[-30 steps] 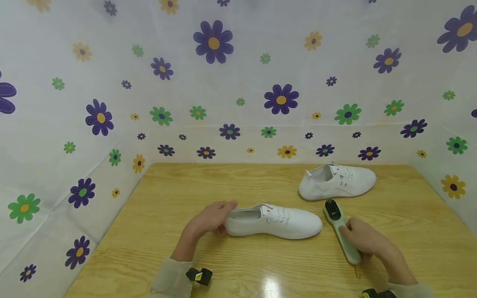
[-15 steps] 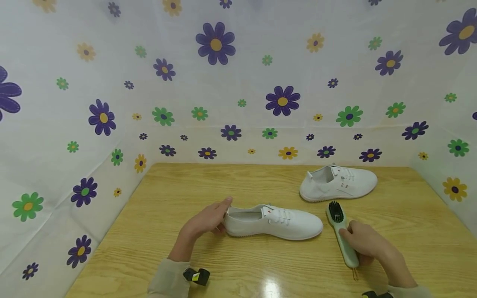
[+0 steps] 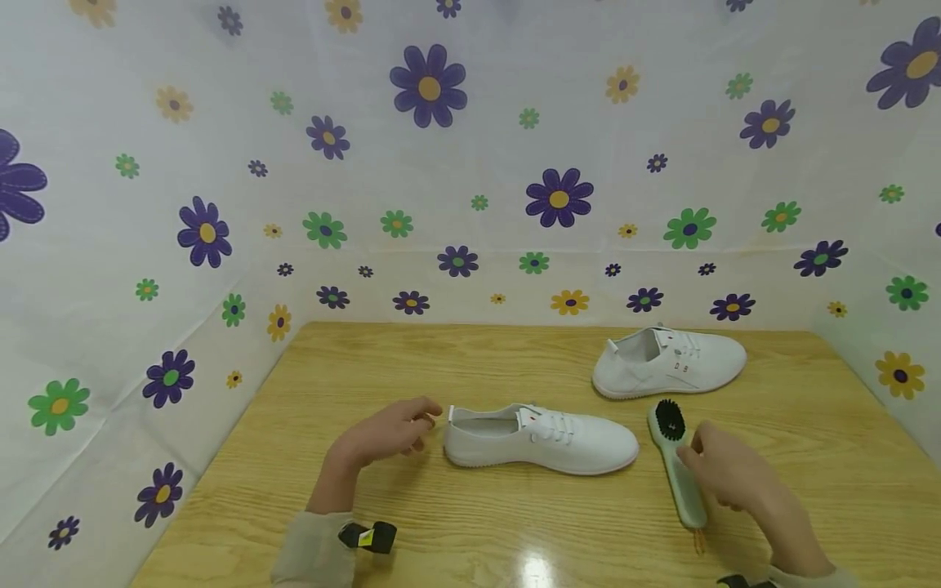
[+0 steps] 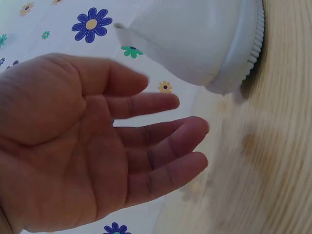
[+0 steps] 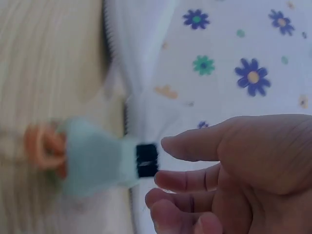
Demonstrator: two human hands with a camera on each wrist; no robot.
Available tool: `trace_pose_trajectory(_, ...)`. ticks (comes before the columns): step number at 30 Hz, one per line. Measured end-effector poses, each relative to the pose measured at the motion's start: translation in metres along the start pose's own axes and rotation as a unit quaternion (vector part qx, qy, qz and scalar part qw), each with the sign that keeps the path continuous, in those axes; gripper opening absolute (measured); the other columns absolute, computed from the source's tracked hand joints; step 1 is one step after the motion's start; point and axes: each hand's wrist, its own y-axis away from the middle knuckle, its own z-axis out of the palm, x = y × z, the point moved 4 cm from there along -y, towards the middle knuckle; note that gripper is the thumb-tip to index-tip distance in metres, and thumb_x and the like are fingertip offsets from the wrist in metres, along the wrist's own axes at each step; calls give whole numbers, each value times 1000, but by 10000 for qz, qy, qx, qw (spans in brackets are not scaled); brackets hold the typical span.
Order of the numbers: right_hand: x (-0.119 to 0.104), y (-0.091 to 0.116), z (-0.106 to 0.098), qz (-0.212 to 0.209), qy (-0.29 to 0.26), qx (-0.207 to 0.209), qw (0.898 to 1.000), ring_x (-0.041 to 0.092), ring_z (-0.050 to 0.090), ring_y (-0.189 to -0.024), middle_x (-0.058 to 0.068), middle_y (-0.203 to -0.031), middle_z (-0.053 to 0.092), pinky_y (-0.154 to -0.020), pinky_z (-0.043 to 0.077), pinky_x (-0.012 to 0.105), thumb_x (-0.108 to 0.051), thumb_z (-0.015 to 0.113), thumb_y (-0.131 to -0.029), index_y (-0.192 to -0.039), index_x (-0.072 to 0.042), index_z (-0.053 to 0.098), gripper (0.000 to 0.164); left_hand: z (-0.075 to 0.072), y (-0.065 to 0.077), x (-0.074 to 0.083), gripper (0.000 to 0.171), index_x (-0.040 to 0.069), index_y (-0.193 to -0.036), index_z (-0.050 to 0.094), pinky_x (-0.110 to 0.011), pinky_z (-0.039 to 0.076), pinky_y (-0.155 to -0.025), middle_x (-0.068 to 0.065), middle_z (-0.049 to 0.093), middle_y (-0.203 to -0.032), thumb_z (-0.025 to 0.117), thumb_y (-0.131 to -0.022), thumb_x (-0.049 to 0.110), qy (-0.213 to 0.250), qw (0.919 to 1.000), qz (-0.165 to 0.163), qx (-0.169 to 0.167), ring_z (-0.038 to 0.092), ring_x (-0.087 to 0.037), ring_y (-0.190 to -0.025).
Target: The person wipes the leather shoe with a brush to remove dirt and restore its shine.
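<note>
A white lace-up shoe [image 3: 540, 441] rests on the table, toe to the right. Just off its heel is my left hand [image 3: 390, 429], fingers loosely bent and holding nothing; the left wrist view shows the bare palm of the left hand [image 4: 92, 136] beside the shoe heel [image 4: 195, 39]. A pale green shoe brush [image 3: 682, 482] lies right of the toe, black bristles up, a cord loop at its handle end. My right hand [image 3: 735, 474] is beside the handle. In the right wrist view, the right hand's thumb and fingers [image 5: 195, 141] are parted, with the brush [image 5: 95, 158] beyond them.
A second white shoe [image 3: 669, 362] stands at the back right of the wooden table [image 3: 412, 359], behind the brush. Flower-printed white sheeting [image 3: 470, 163] closes off the back and both sides. A black wrist strap [image 3: 371, 537] is on the left sleeve.
My left hand has let go of the shoe's heel and drawn back to the left. My right hand has loosened from the brush handle, and the brush now lies with its bristles up.
</note>
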Motion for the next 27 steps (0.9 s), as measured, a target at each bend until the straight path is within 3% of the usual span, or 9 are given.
trace_pose_trajectory(3, -18, 5, 0, -217, -148, -76, 9996, 16, 48, -49, 5, -62, 51, -46, 44, 31, -23, 52, -102, -112, 4, 54, 28, 4, 0, -1, 50, 7, -144, 45, -49, 50, -89, -20, 52, -137, 58, -97, 17, -278, 9988, 266, -315, 59, -30, -107)
trace_pose_trajectory(7, -37, 12, 15, -539, -496, -377, 9966, 17, 53, -57, 6, -74, 59, -51, 47, 32, -25, 56, -101, -118, 5, 55, 34, 21, -7, -4, 67, 12, -146, 37, -44, 48, -93, -14, 48, -139, 72, -90, 19, -191, 9947, 733, -698, 55, -26, -111)
trace_pose_trajectory(12, -45, 15, 39, -767, -402, -604, 9944, 18, 58, -79, 8, -95, 65, -71, 50, 38, -25, 63, -97, -129, 10, 52, 48, 35, -17, -8, 70, 10, -142, 39, -37, 50, -91, -7, 52, -135, 78, -86, 14, -124, 9899, 1270, -617, 56, -20, -111)
trace_pose_trajectory(15, -47, 13, 46, -947, -456, -651, 9923, 31, 63, -102, 20, -116, 64, -86, 51, 49, -23, 64, -96, -134, 16, 46, 56, 34, -18, -11, 63, 13, -138, 44, -37, 50, -87, -4, 57, -128, 79, -86, 18, -403, 9908, 1240, -367, 58, -18, -105)
trace_pose_trajectory(19, -48, 11, 48, -1131, -470, -602, 9906, 47, 46, -129, 36, -138, 48, -101, 40, 60, -23, 63, -97, -137, 20, 39, 64, 31, -18, -13, 56, 15, -133, 49, -37, 49, -85, -2, 61, -122, 78, -87, 26, -688, 9910, 1123, -249, 58, -16, -100)
trace_pose_trajectory(27, -63, 2, 55, -1332, -820, -873, 9838, 54, 25, -140, 41, -149, 28, -110, 23, 65, -28, 60, -100, -145, 21, 25, 75, 22, -7, -20, 45, 16, -126, 52, -36, 49, -80, -2, 63, -115, 76, -89, 28, -1081, 9883, 1076, -24, 58, -15, -95)
